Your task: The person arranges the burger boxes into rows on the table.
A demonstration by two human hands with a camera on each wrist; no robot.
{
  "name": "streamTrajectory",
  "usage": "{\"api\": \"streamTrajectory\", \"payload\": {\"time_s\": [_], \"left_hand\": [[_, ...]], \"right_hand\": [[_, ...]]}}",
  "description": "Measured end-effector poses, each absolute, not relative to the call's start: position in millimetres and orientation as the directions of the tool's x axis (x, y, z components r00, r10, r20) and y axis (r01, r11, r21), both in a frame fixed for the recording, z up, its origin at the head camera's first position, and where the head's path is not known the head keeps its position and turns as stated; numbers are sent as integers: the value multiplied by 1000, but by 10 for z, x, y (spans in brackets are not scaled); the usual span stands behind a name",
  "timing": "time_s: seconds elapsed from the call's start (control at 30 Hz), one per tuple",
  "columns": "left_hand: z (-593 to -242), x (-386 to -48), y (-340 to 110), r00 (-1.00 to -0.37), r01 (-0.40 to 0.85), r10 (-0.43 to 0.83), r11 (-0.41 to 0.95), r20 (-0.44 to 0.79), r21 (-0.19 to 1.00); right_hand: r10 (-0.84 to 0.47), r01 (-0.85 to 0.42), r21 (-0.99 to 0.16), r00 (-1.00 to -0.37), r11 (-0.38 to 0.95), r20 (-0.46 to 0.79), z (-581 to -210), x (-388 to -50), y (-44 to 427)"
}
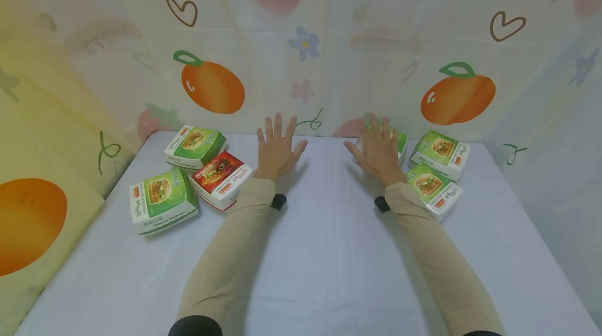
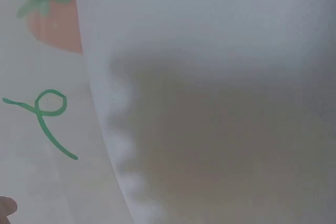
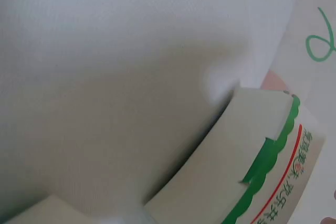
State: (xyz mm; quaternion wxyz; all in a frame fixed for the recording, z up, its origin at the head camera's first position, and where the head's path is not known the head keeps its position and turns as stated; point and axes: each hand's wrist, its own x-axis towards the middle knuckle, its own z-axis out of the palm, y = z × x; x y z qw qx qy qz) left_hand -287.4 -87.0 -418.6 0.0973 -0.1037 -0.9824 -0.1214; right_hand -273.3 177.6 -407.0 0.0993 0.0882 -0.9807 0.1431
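Head view: right of the red hamburger box [image 1: 221, 180], left hand [image 1: 276, 151] and right hand [image 1: 378, 152] spread, gripping nothing, presumably idle.

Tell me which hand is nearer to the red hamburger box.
Left. The left hand is just right of the red hamburger box; the right hand is much farther right, overlapping a green hamburger box in the head view.
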Motion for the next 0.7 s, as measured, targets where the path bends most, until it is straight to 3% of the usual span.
{"api": "streamTrajectory", "payload": {"time_s": [0.7], "left_hand": [[-4141, -2785, -585, -953, 300, 265, 897, 149, 324]], "right_hand": [[-146, -182, -357, -981, 916, 126, -3926, -2549, 2032]]}}
